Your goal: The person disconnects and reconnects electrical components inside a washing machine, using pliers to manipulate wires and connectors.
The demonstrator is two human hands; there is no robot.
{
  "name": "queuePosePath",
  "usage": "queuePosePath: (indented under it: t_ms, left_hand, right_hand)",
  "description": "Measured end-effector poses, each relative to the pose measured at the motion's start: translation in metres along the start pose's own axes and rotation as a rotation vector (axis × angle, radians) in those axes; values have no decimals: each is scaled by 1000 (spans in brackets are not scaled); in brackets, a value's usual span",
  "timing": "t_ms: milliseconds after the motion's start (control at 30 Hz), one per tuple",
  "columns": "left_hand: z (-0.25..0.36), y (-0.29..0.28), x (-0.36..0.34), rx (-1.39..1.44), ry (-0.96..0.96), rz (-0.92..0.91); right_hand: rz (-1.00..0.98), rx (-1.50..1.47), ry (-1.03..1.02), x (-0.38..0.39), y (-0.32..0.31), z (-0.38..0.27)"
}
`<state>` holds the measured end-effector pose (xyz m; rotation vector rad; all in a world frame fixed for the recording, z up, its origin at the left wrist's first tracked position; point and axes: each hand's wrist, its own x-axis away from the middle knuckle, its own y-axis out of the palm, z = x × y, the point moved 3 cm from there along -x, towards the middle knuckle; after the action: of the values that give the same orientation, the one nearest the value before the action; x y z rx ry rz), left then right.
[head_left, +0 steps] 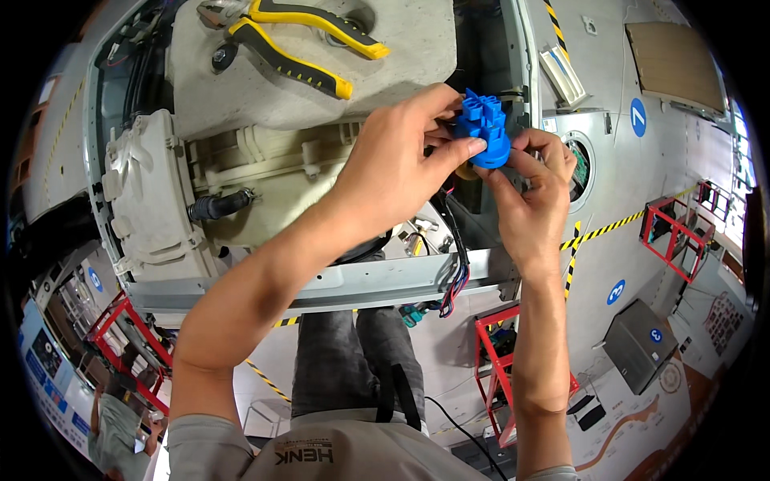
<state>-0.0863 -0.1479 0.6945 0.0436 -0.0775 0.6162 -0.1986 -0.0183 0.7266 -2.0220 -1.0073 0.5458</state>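
Observation:
A blue plastic filter (484, 128), with a round base and blocky prongs, is held above the right side of an opened washing machine (393, 272). My left hand (401, 156) is closed on it from the left, its thumb across the front. At the round base, the bent fingers and thumb of my right hand (536, 180) pinch from the right. The fingers partly cover the filter. Combination pliers (309, 44) with yellow and black handles lie on the concrete counterweight (241, 100), beyond my left hand.
Inside the machine are a cream plastic tub (273, 172) and a black hose (220, 205). Loose wires (455, 272) hang over the near frame edge. Red metal stands (493, 361) are on the floor close by. At lower left stands another person (120, 433).

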Motion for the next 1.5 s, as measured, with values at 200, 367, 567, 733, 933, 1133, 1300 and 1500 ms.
queuePosePath:
  t_ms: [200,367,567,733,933,1133,1300,1500]
  left_hand:
    - [17,-1,16,-379,234,45]
    - [14,2,19,-427,405,63]
    - [14,6,20,-508,490,61]
    - [17,6,22,-584,469,-1]
    - [19,6,19,-468,444,-15]
    - [15,3,22,-390,315,-257]
    - [11,5,21,-370,242,-293]
    - [6,10,21,-354,227,-207]
  right_hand:
    - [26,114,-22,10,-7,-13]
    - [59,-167,-119,10,-20,-23]
    - [119,-183,-125,11,-16,-25]
    - [147,-133,-139,16,-16,-24]
    - [48,-127,-133,24,-20,-26]
    - [-10,-261,-56,32,-25,-17]
    - [-9,-246,-20,38,-26,-9]
    - [93,-105,-33,44,-25,2]
